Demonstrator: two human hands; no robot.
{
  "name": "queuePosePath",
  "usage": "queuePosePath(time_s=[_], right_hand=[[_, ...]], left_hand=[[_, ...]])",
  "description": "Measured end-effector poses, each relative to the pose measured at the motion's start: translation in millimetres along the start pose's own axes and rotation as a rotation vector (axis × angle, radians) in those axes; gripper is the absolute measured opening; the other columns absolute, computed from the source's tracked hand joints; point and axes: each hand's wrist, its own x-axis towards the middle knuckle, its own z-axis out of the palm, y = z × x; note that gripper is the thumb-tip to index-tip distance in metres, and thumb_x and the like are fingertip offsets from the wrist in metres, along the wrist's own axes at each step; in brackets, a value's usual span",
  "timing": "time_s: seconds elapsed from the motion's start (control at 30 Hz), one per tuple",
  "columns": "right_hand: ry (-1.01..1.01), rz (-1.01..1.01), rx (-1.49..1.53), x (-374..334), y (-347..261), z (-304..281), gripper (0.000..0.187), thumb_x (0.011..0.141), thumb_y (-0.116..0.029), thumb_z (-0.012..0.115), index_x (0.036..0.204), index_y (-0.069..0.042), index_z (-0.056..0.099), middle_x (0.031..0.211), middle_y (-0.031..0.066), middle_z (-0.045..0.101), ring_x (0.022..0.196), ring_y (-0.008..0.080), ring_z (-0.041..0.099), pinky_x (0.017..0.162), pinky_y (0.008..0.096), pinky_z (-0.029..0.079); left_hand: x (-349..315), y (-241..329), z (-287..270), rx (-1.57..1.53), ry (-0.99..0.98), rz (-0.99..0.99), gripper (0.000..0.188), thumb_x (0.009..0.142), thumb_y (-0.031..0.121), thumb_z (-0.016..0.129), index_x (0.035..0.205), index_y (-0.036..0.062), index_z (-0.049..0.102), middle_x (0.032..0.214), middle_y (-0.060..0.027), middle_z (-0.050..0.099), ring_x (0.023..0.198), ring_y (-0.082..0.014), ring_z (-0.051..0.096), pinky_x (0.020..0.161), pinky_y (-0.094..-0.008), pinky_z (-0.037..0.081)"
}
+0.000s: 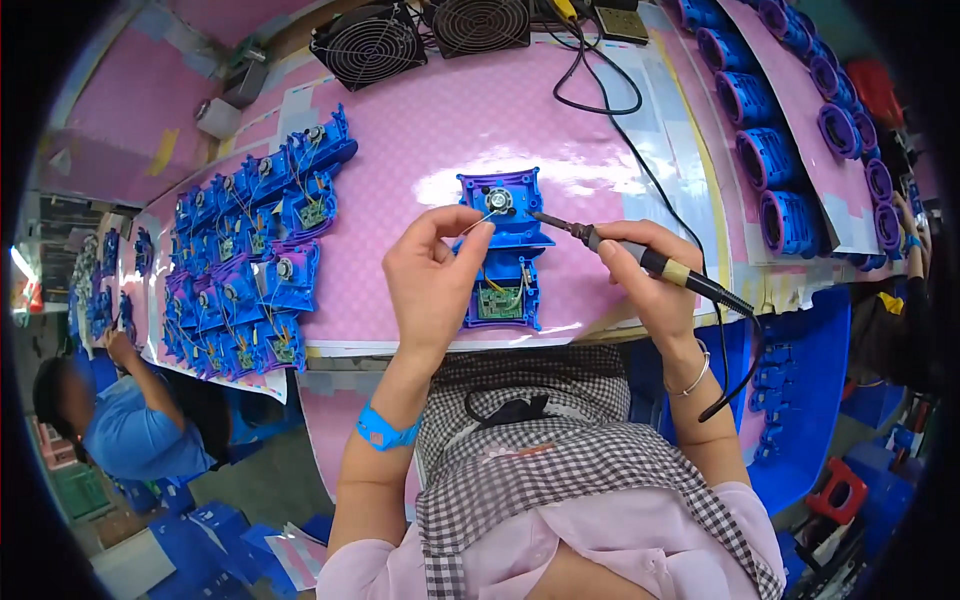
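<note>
A blue plastic housing (520,232) lies on the pink table in front of me, with a small round speaker (498,200) in its upper half. Its lower half holds a green circuit board (500,302) with thin wires. My left hand (437,262) pinches a thin wire (482,219) beside the speaker, thumb and forefinger together. In my right hand (650,278) is a soldering iron (640,256), held like a pen. Its tip points left, at the right side of the housing's upper half; whether it touches is too small to tell.
Rows of similar blue housings (240,250) with wires stand at the left. Two black fans (372,48) sit at the back edge. The iron's black cable (650,170) crosses the table's right side. Blue-purple round parts (765,160) line the right. A co-worker (145,420) sits at far left.
</note>
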Motion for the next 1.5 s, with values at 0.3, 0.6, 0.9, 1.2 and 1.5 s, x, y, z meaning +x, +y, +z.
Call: queuePosePath(time_s=[0.3,0.6,0.9,1.2,1.5], right_hand=[[-0.004,-0.024,-0.039,0,1,-1,0.016,0.082,-0.002,0.067,0.097,0.003,0.069,0.075,0.0058,0.065,0.059,0.0070,0.057,0.053,0.0193,0.044],[0.022,-0.025,-0.010,1,-4,-1,0.016,0.081,-0.002,0.067,0.096,0.003,0.069,0.075,0.0059,0.065,0.059,0.0072,0.058,0.053,0.0195,0.044],[-0.014,-0.045,-0.049,1,-2,1,0.015,0.082,-0.002,0.066,0.096,0.003,0.069,0.074,0.0053,0.065,0.059,0.0069,0.057,0.052,0.0198,0.043],[-0.016,0.011,-0.034,-5,-7,-4,0.017,0.082,-0.003,0.067,0.097,0.003,0.069,0.075,0.0059,0.066,0.060,0.0073,0.058,0.053,0.0194,0.045],[0.060,0.092,0.027,-6,-8,-7,0.017,0.083,-0.005,0.068,0.098,0.002,0.069,0.074,0.0067,0.067,0.059,0.0080,0.059,0.053,0.0191,0.047]], left_hand=[[15,3,17,0.253,-0.234,0.209,0.011,0.079,0.006,0.068,0.089,0.0026,0.071,0.080,-0.0102,0.067,0.061,-0.0193,0.061,0.054,-0.0308,0.046],[16,4,17,0.325,-0.280,0.241,0.011,0.078,0.006,0.067,0.088,0.0031,0.072,0.078,-0.0122,0.066,0.065,-0.0249,0.063,0.058,-0.0352,0.049],[17,3,18,0.324,-0.285,0.238,0.012,0.078,0.006,0.067,0.088,0.0028,0.072,0.077,-0.0133,0.065,0.066,-0.0269,0.063,0.059,-0.0364,0.049],[17,3,19,0.328,-0.283,0.230,0.012,0.077,0.006,0.067,0.088,0.0024,0.071,0.077,-0.0138,0.065,0.067,-0.0276,0.064,0.061,-0.0369,0.049],[17,4,18,0.350,-0.295,0.230,0.012,0.078,0.007,0.066,0.088,0.0028,0.071,0.078,-0.0140,0.065,0.068,-0.0280,0.064,0.062,-0.0375,0.050]])
